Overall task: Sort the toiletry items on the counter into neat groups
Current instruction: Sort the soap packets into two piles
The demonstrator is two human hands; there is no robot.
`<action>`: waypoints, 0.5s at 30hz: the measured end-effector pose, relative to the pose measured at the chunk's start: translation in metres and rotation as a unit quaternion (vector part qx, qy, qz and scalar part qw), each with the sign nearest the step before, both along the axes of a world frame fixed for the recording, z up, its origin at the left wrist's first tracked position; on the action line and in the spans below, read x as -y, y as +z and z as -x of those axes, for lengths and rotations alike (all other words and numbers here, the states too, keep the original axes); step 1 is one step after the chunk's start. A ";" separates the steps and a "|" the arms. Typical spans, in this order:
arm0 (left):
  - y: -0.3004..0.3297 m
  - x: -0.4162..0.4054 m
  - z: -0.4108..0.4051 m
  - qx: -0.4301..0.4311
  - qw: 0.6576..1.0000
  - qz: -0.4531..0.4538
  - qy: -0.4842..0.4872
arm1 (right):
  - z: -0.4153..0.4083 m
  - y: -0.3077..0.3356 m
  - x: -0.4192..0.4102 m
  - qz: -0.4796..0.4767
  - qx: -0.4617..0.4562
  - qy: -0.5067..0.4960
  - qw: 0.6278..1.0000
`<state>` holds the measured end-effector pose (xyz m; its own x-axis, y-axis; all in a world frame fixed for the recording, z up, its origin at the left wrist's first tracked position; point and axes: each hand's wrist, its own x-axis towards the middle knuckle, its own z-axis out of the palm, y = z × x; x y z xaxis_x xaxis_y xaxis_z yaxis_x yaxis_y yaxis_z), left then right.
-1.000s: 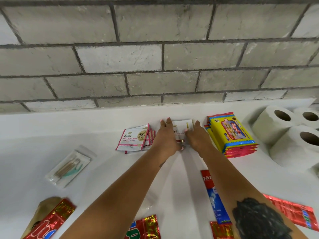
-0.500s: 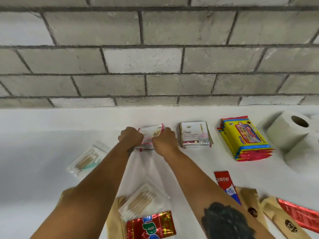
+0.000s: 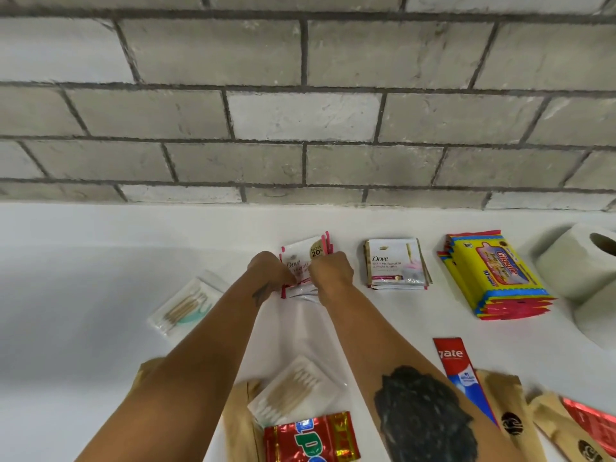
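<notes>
On the white counter [image 3: 83, 295], below a wall of grey-white brick tiles [image 3: 300, 118], the far left holds a clear plastic pouch of wooden cotton buds with a pale green piece inside [image 3: 186, 306], lying flat and apart from the rest. Right of it, both forearms reach forward to the back of the counter, where the left hand [image 3: 268, 270] and the right hand [image 3: 330, 273] sit close together on a small stack of white-and-pink Dove shampoo sachets [image 3: 306, 253]; each grip is curled tight, pinching the stack's near edge from its own side, and the sachets look fanned and slightly tilted. Between the forearms, nearer the camera, lies a second clear pack of wooden cotton buds [image 3: 295, 390], overlapping a brown paper sleeve [image 3: 241, 421] and just behind a red foil sachet with green and blue letters [image 3: 310, 438]. Just right of the hands, a squared-up pile of white Dove sachets with a pink flower print [image 3: 395, 263] rests flat. Further right sits a stack of yellow wet-wipe packs with red and blue edges [image 3: 493, 278], and beyond it white toilet paper rolls [image 3: 580, 265] at the frame's edge. In the near right corner, a red-and-blue toothpaste sachet [image 3: 458, 365] lies beside two brown paper sleeves with dark round logos [image 3: 510, 418] and a red foil packet [image 3: 590, 425].
</notes>
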<state>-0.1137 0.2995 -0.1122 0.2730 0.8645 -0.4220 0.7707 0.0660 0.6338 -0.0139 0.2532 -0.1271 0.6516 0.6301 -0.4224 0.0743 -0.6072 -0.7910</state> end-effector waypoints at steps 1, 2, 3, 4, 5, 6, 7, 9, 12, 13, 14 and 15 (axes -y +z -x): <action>-0.001 0.001 0.002 0.037 0.999 0.010 0.004 | 0.000 0.000 0.004 -0.039 -0.014 -0.010 0.999; -0.002 0.003 0.004 0.084 0.996 0.019 0.009 | 0.001 0.001 0.010 -0.081 -0.023 -0.012 0.996; -0.001 0.007 0.005 0.143 0.989 0.023 0.016 | 0.001 0.002 0.016 -0.127 -0.026 -0.007 0.991; -0.002 0.009 0.007 0.204 0.978 0.014 0.027 | 0.000 0.001 0.022 -0.173 -0.030 0.005 0.984; -0.004 0.011 0.008 0.258 0.965 -0.003 0.040 | -0.002 0.003 0.028 -0.216 -0.037 0.018 0.975; -0.006 0.012 0.010 0.293 0.955 -0.020 0.046 | -0.004 0.004 0.034 -0.252 -0.050 0.030 0.966; -0.008 0.015 0.011 0.312 0.948 -0.035 0.047 | -0.006 0.003 0.038 -0.275 -0.061 0.042 0.959; -0.011 0.024 0.012 0.318 0.944 -0.065 0.054 | -0.008 -0.001 0.044 -0.279 -0.058 0.051 0.957; -0.018 0.033 0.009 0.299 0.949 -0.091 0.041 | -0.005 -0.009 0.046 -0.269 -0.013 0.049 0.962; -0.019 0.034 0.008 0.294 0.950 -0.098 0.032 | -0.003 -0.008 0.046 -0.270 -0.004 0.048 0.962; -0.019 0.036 0.006 0.288 0.951 -0.105 0.026 | -0.001 -0.007 0.046 -0.273 0.001 0.046 0.961; -0.019 0.037 0.005 0.286 0.951 -0.113 0.021 | 0.000 -0.004 0.047 -0.282 0.003 0.045 0.958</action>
<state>-0.1186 0.2625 -0.1313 0.3651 0.9308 -0.0166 0.2947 -0.0986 0.9505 -0.0144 0.2061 -0.1313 0.5852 0.8108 0.0051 0.1117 -0.0744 -0.9910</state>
